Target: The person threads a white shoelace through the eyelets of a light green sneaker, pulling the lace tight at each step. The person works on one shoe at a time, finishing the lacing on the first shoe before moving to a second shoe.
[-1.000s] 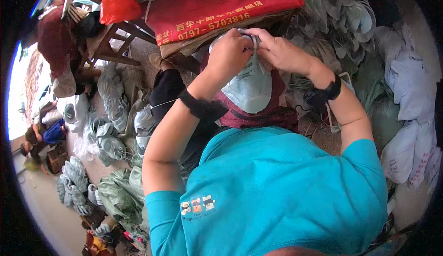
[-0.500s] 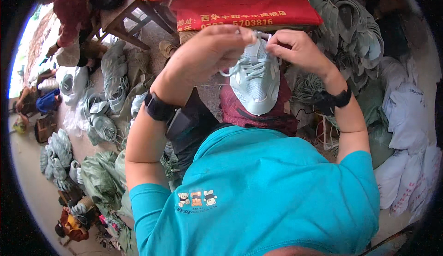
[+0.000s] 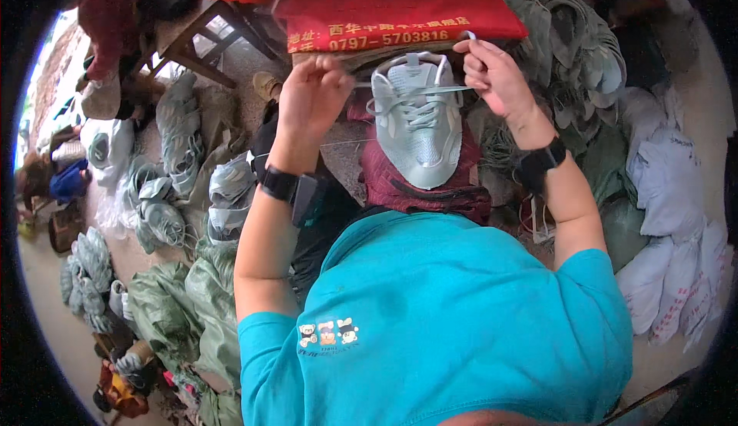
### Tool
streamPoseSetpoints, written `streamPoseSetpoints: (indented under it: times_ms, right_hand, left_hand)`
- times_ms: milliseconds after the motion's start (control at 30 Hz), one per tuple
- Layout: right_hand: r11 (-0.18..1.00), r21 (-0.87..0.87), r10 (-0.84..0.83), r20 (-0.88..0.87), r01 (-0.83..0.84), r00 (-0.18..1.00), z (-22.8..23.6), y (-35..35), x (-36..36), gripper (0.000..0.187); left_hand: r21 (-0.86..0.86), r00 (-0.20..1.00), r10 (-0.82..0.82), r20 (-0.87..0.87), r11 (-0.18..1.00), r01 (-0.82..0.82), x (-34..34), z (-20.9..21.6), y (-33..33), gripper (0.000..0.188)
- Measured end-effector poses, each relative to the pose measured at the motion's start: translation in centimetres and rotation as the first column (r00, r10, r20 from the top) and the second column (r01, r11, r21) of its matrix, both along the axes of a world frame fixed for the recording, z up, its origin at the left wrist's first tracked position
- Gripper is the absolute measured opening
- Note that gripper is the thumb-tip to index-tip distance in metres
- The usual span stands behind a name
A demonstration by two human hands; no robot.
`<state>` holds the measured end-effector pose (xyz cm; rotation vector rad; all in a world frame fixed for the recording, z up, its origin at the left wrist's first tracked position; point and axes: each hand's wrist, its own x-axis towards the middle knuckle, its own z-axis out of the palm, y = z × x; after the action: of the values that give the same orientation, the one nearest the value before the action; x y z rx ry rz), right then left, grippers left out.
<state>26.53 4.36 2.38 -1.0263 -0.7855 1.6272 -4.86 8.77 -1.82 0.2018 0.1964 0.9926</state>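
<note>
A pale grey-green sneaker (image 3: 423,138) rests toe toward me on maroon cloth (image 3: 380,176) over my lap. Its laces (image 3: 421,115) criss-cross the tongue. My right hand (image 3: 496,76), right of the shoe's opening, pinches one end of the lace, which runs taut across the shoe; a loose tip pokes up above the fingers. On the other side, my left hand (image 3: 315,84) is raised with curled, motion-blurred fingers, and a short stretch of lace reaches from it toward the shoe. Dark bands circle both wrists.
A red printed cloth bag (image 3: 400,3) lies just beyond the shoe, beside a wooden stool (image 3: 188,46). Bundled grey-green shoe uppers (image 3: 181,130) cover the floor at left and hang at right (image 3: 569,34). White sacks (image 3: 673,184) are stacked right; another person (image 3: 111,19) is at upper left.
My hands have drawn apart from above the shoe's opening, left hand to the left and right hand slightly right, stretching the lace across. The shoe's collar and tongue are now uncovered.
</note>
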Motion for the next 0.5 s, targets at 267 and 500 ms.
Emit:
streamPoseSetpoints:
  times_ms: [267, 500]
  right_hand:
    - [0.977, -0.181, 0.171, 0.358, -0.111, 0.918, -1.6, -1.9, 2.5, 0.022]
    - [0.935, 0.251, -0.054, 0.798, -0.250, 0.600, -2.7, -2.0, 2.4, 0.026]
  left_hand:
    - [0.409, 0.029, 0.435, -0.900, 0.820, 0.400, 0.2, -2.0, -3.2, 0.031]
    - [0.523, -0.039, 0.581, -0.813, 0.758, 0.390, 1.6, -1.3, -3.3, 0.022]
